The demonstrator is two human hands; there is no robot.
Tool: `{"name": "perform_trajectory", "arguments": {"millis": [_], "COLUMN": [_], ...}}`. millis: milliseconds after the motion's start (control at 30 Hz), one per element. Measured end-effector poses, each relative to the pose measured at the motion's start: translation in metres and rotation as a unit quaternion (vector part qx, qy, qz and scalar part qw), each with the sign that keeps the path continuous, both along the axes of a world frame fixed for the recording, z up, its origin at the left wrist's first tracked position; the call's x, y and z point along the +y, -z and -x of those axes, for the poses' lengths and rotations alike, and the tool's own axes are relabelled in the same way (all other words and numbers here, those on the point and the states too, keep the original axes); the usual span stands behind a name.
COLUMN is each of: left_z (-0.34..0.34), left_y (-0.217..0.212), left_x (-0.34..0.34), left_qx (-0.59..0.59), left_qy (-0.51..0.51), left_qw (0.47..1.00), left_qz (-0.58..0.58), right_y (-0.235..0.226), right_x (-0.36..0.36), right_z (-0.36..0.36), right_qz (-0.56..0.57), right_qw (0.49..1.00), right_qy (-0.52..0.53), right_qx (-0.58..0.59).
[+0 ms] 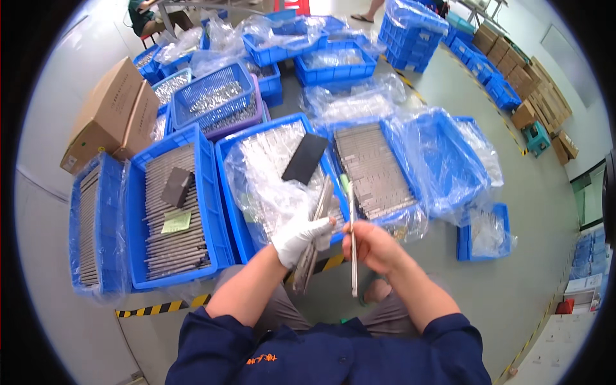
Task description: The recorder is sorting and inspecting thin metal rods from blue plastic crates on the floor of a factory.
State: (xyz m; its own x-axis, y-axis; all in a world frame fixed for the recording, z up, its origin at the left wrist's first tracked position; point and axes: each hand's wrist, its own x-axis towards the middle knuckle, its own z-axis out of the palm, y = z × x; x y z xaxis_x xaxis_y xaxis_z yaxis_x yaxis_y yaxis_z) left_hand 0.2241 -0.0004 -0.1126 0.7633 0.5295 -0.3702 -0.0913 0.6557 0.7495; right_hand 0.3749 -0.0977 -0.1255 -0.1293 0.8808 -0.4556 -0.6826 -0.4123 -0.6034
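While the white-gloved left hand (299, 236) has its fingers closed round a bundle of flat metal strips (314, 237), the bare right hand (372, 246) pinches a single metal strip (352, 247) held upright just beside it, both over the person's knees. Packaging: brown cardboard boxes (112, 115) upper left, more stacked along the far right wall (545, 96). Pale green paper slip (176, 222) lies on grey bars in the left blue crate (138, 256); dark grey block (176, 187) sits above it. Black rectangular pad (305, 158) rests on the plastic liner of the centre crate (231, 192). Right of that, a lined crate of stacked metal strips (373, 170); clear bag liners spill over the rims. Yellow-black hazard tape (160, 308) runs on the floor beneath the crates. Small blue crate (486, 232) sits alone at right.
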Motion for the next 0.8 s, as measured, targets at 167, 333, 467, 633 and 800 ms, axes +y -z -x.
{"name": "perform_trajectory", "arguments": {"millis": [167, 333, 467, 633, 800], "left_z": [-0.006, -0.003, 0.01, 0.014, 0.003], "left_y": [0.012, 0.013, 0.005, -0.012, -0.009], "left_x": [-0.007, 0.004, 0.034, 0.035, 0.003], "left_qx": [0.035, 0.015, -0.084, -0.185, -0.241], "left_qy": [0.068, -0.003, -0.049, -0.178, -0.232], "left_qw": [0.996, 0.997, 0.987, 0.949, 0.938], "left_qz": [0.05, 0.078, 0.126, 0.184, 0.089], "right_y": [0.002, 0.003, 0.028, 0.05, 0.049], "right_x": [-0.011, -0.036, -0.081, -0.082, -0.05], "right_z": [0.013, 0.046, 0.055, 0.039, 0.042], "right_qz": [0.001, 0.062, 0.067, 0.087, 0.01], "right_qw": [0.993, 0.99, 0.979, 0.988, 0.951], "right_qy": [-0.096, -0.123, -0.186, 0.078, 0.186], "right_qx": [0.062, 0.039, 0.058, 0.102, 0.246]}}
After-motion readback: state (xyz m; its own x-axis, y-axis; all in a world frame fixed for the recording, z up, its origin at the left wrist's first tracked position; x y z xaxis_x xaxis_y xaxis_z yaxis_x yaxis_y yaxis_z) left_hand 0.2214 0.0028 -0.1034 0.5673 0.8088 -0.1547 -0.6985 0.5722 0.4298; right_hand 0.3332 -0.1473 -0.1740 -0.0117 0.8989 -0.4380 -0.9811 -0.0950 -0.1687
